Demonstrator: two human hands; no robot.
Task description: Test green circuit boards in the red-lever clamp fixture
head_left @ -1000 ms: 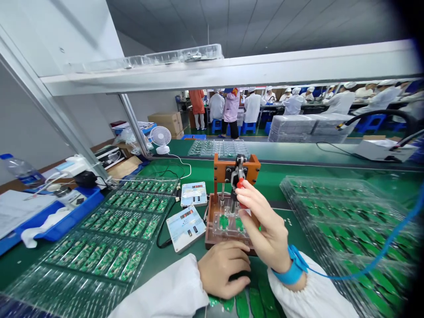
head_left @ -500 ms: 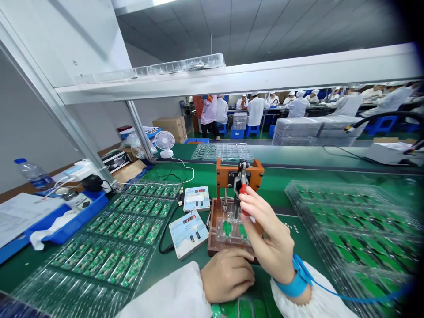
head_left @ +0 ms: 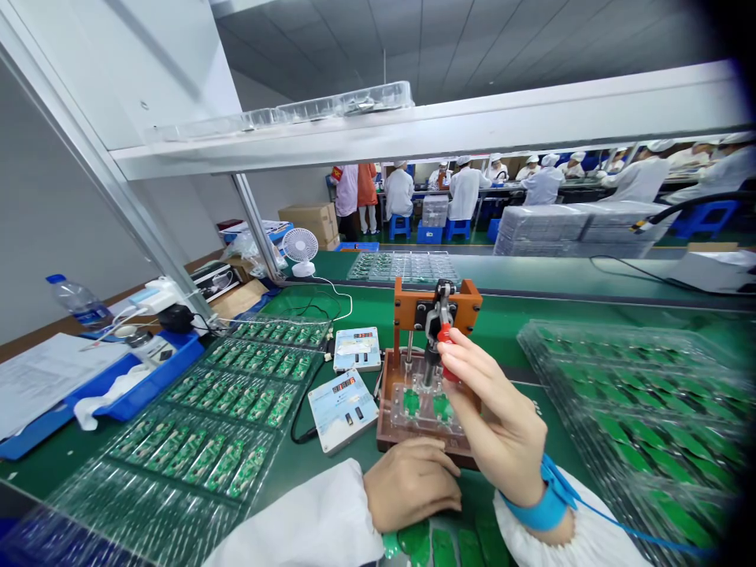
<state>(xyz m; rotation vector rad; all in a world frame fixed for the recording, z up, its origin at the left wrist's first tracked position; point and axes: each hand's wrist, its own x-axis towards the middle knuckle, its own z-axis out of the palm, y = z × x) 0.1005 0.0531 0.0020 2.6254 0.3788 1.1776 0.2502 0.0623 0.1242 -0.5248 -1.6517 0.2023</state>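
Observation:
My right hand, with a blue wrist strap, is closed around the red handle of a toggle clamp. That clamp is bolted to the orange frame of a test fixture on a brown base. Under its clear plate lie small green circuit boards. My left hand rests just in front of the base, fingers curled together and tips turned down; anything beneath them is hidden. More green boards lie below my left hand, at the picture's bottom edge.
Two meter boxes with red digits stand left of the fixture. Clear trays of boards cover the left side, and stacked trays the right. A small fan and a shelf beam are farther back. Seated workers are beyond.
The view has shifted slightly, so the bench appears farther right. My right hand stays on the red handle and my left hand stays before the base. People in the background have moved.

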